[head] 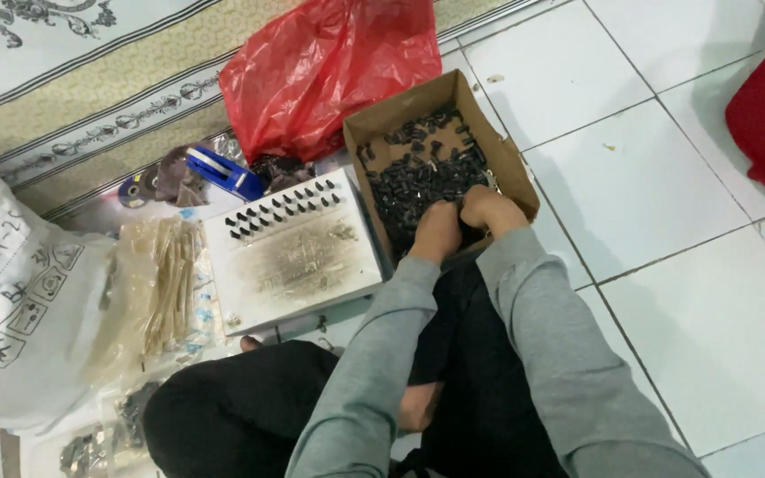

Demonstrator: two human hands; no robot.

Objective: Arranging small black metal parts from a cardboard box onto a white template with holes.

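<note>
Both hands are digging in: left hand [436,232] and right hand [489,211] are curling, knuckles up, into small black parts [418,181] filling the cardboard box [502,150] sitting on the tiled floor [666,221]; what they are gripping is hidden.

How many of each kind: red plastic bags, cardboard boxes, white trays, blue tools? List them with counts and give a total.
Red plastic bag: 1
Cardboard box: 1
White tray: 1
Blue tool: 1
Total: 4

A red plastic bag [329,71] lies beside a blue tape dispenser [223,173].
</note>
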